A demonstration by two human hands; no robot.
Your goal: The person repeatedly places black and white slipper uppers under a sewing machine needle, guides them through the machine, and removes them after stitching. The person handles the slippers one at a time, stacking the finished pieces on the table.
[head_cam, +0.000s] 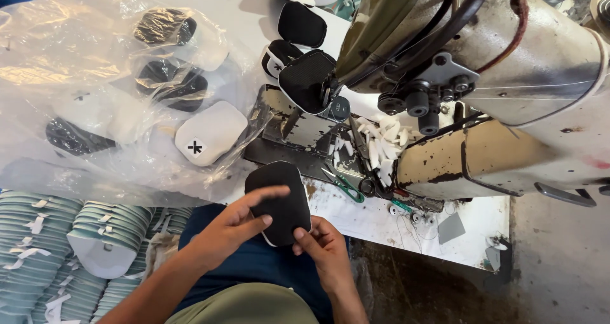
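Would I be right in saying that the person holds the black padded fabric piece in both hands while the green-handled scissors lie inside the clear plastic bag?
Not quite. In the head view, both hands, left and right, do hold the black padded fabric piece, but the green-handled scissors lie on the white machine table, outside the clear plastic bag.

Bright daylight, glare on plastic bag (pixel 95 57), sharp focus, wide-angle edge distortion

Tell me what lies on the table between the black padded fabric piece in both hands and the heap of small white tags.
In the head view, green-handled scissors lie between the black padded fabric piece and the heap of small white tags.
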